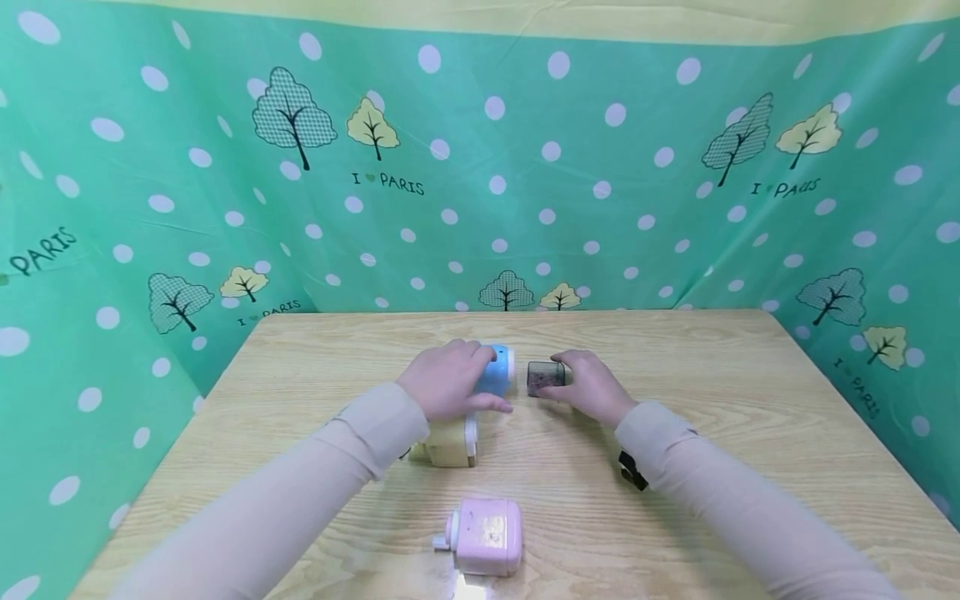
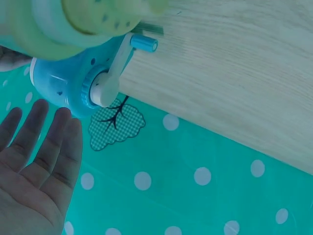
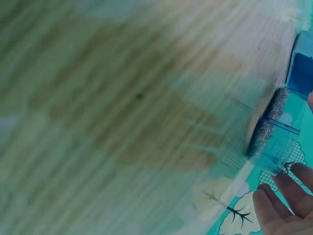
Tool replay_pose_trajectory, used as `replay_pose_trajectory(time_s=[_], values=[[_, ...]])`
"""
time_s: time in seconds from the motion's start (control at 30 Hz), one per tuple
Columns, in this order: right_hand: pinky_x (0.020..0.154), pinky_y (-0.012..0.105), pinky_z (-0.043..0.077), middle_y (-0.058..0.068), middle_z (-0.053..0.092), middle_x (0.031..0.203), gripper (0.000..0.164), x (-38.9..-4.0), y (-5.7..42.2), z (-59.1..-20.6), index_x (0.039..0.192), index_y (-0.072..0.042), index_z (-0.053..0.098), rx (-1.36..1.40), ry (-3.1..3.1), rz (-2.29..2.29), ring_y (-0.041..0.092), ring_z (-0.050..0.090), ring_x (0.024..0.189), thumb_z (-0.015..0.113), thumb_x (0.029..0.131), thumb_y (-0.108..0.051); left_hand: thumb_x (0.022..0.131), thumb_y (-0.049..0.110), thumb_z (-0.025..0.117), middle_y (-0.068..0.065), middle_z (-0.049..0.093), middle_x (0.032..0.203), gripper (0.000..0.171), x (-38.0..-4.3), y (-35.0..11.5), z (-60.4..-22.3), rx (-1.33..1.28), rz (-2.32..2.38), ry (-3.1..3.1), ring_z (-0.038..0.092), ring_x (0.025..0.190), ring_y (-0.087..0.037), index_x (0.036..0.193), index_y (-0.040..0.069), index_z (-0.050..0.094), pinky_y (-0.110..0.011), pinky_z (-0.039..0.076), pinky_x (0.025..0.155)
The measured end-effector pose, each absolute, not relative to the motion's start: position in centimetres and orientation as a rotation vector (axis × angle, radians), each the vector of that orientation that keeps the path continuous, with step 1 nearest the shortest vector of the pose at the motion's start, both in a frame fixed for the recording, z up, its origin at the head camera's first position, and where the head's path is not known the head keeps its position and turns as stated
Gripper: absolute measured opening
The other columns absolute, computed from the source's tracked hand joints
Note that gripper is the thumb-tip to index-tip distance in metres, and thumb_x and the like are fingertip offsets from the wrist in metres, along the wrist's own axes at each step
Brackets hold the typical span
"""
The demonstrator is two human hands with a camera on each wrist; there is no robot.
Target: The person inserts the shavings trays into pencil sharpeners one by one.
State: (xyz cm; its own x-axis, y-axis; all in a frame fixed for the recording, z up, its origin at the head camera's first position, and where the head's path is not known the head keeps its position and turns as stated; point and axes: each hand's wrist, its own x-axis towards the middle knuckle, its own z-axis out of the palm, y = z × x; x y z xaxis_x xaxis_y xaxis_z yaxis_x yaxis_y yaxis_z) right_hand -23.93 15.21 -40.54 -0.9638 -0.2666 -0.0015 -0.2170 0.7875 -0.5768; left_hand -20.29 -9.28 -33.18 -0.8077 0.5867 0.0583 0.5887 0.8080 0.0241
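A blue crank pencil sharpener lies on its side near the back of the table, its crank showing in the left wrist view. My left hand is at this sharpener with fingers extended and thumb spread away. My right hand pinches a clear shavings drawer between thumb and fingers, just right of the blue sharpener. Dark shavings show inside the drawer, which lines up with the sharpener's opening in the right wrist view. Below my left hand is a yellow pencil sharpener, partly hidden by it.
A pink crank pencil sharpener lies nearer the front of the wooden table. A green dotted cloth hangs behind and along both sides. A black item shows below the right cuff.
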Motion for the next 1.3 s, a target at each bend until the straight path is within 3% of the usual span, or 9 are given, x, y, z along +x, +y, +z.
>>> replay_pose_trajectory(time_s=[0.33, 0.77, 1.0, 1.3], values=[[0.109, 0.056, 0.039, 0.027, 0.056, 0.141, 0.065, -24.2, 15.2, -41.1, 0.137, 0.007, 0.058, -0.424, 2.937, -0.918, 0.043, 0.053, 0.128, 0.077, 0.083, -0.024, 0.079, 0.070, 0.059, -0.006, 0.067, 0.098, 0.078, -22.0, -8.5, -33.1, -0.971, -0.001, -2.906, 0.061, 0.085, -0.019, 0.121, 0.004, 0.062, -0.033, 0.055, 0.066], [0.107, 0.053, 0.043, 0.023, 0.060, 0.138, 0.060, -24.3, 15.1, -41.1, 0.133, 0.006, 0.061, -0.403, 2.937, -0.922, 0.041, 0.055, 0.126, 0.077, 0.083, -0.024, 0.071, 0.070, 0.067, -0.011, 0.066, 0.124, 0.094, -24.4, -8.0, -33.4, -0.886, 0.141, -3.020, 0.063, 0.108, -0.026, 0.137, 0.003, 0.058, -0.040, 0.057, 0.085], [0.108, 0.053, 0.042, 0.023, 0.060, 0.138, 0.062, -24.4, 15.0, -41.1, 0.133, 0.005, 0.062, -0.395, 2.928, -0.908, 0.040, 0.055, 0.127, 0.079, 0.082, -0.025, 0.069, 0.068, 0.071, -0.010, 0.068, 0.120, 0.092, -25.2, -8.0, -34.1, -0.866, 0.145, -3.070, 0.065, 0.105, -0.026, 0.135, 0.004, 0.061, -0.041, 0.058, 0.084], [0.108, 0.054, 0.042, 0.024, 0.058, 0.139, 0.065, -24.5, 15.0, -40.7, 0.136, 0.007, 0.060, -0.425, 2.920, -0.867, 0.041, 0.056, 0.125, 0.079, 0.081, -0.022, 0.068, 0.068, 0.071, -0.012, 0.067, 0.130, 0.098, -26.1, -8.0, -34.9, -0.846, 0.127, -3.108, 0.065, 0.113, -0.027, 0.141, 0.004, 0.058, -0.042, 0.055, 0.092]])
